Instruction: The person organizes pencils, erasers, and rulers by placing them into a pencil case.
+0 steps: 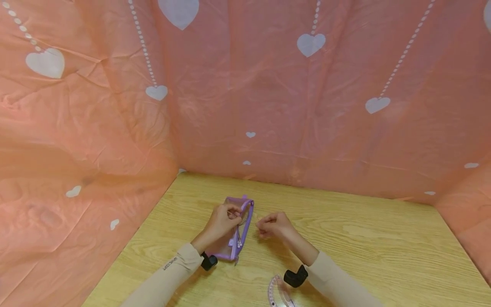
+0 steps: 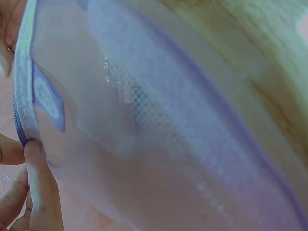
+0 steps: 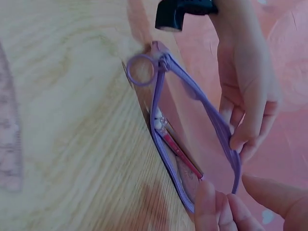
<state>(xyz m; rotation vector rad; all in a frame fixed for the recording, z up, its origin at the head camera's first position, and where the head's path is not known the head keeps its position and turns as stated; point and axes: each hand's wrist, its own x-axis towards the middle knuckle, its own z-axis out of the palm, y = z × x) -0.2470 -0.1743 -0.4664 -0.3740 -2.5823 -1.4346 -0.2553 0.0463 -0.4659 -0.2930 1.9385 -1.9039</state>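
Observation:
A see-through pouch with purple trim (image 1: 246,226) lies unzipped on the table, its mouth facing right. My left hand (image 1: 221,219) pinches the zip edge between thumb and fingers, also seen in the left wrist view. In the right wrist view, slim sticks (image 3: 180,153), one of them pink-red, show inside the mouth with white, flower-like ends. A purple ring (image 3: 141,70) hangs at the zip's end. To the right of the pouch, my right hand (image 1: 277,225) hovers with bent fingers and nothing visible in them; its thumb (image 3: 272,192) stands apart from the fingertips.
A clear pinkish protractor (image 1: 271,290) lies at the table's near edge, beneath the right wrist. Wood-grain table (image 1: 364,243) extends to the right. Orange sheeting with white hearts (image 1: 310,44) hangs at the back and sides. Each wrist wears a black camera (image 1: 296,277).

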